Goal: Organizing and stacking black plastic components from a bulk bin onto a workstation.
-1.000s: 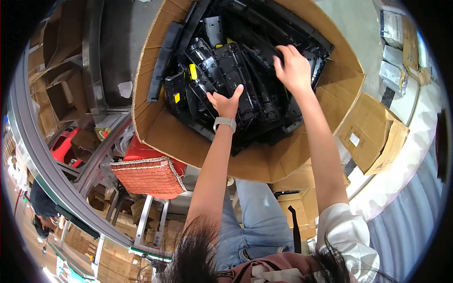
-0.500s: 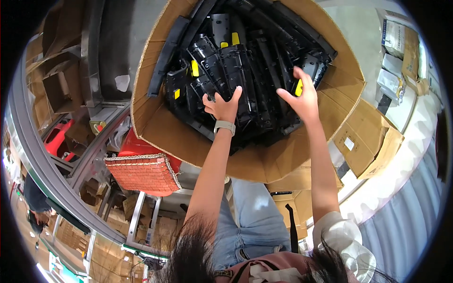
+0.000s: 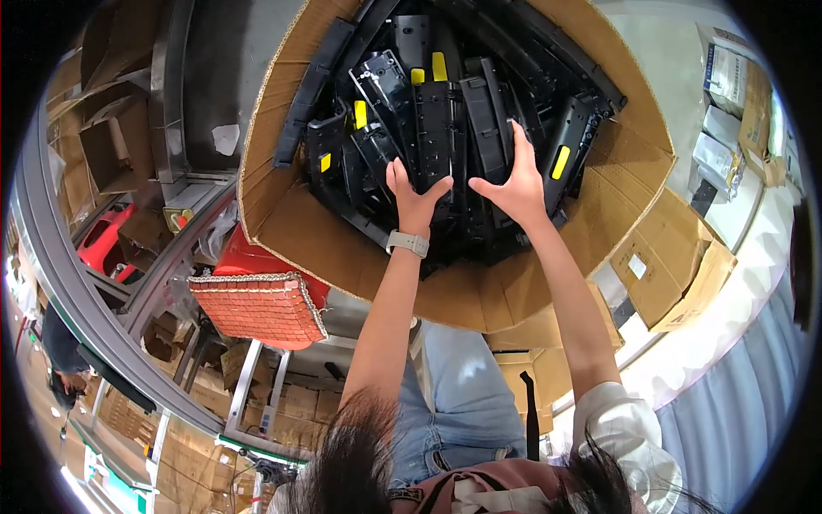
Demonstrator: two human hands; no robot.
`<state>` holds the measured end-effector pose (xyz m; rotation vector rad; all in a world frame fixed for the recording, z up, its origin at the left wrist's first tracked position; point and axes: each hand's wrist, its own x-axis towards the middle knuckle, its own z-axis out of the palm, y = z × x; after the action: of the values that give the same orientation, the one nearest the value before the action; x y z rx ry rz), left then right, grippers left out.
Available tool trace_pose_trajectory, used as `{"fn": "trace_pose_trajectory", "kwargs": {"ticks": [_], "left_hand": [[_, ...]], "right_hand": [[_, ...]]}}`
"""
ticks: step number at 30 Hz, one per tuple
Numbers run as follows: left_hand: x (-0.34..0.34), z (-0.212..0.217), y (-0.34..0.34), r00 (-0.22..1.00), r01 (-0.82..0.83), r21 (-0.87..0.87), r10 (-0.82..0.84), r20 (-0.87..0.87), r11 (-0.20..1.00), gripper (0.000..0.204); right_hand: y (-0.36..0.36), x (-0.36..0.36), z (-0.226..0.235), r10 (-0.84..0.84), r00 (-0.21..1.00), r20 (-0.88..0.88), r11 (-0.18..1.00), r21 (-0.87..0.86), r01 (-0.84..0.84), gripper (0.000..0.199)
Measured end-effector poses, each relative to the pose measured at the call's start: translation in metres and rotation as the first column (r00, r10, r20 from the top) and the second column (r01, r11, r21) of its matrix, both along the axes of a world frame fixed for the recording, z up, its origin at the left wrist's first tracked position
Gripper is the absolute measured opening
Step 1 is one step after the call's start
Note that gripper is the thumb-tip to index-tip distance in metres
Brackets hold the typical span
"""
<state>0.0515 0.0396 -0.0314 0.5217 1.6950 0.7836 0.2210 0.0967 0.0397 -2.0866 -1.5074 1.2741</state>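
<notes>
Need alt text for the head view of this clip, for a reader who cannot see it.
Seen from above, a person's left hand and right hand grip the same black plastic part inside a large cardboard box packed with similar black parts with yellow tags. A light wristband is on the left wrist; a red woven-topped stool stands left of the box.

Metal racking [image 3: 103, 283], a red crate [image 3: 257, 300], stacked cardboard cartons [image 3: 676, 265] on grey floor

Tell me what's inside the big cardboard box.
The box holds a pile of black plastic parts, several with yellow tags. Both hands, left and right, rest on the top ones. Lower layers and the bottom are covered.
</notes>
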Motion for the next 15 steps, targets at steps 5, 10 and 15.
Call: {"fn": "trace_pose_trajectory", "kwargs": {"ticks": [5, 10, 15], "left_hand": [[0.012, 0.025, 0.014, 0.939, -0.059, 0.040, 0.042, 0.340, 0.997, 0.088], [0.015, 0.016, 0.020, 0.981, 0.192, 0.032, -0.191, -0.035, 0.981, 0.092], [0.011, -0.003, 0.024, 0.778, 0.405, 0.052, -0.315, -0.544, 0.913, 0.096]], "right_hand": [[-0.009, 0.001, -0.007, 0.088, 0.996, -0.013, 0.985, 0.147, -0.085, 0.104], [0.010, 0.015, -0.034, -0.038, 0.975, -0.218, 0.999, -0.031, 0.032, 0.117], [-0.002, 0.019, -0.038, -0.141, 0.873, -0.467, 0.989, -0.100, 0.106, 0.114]]}}
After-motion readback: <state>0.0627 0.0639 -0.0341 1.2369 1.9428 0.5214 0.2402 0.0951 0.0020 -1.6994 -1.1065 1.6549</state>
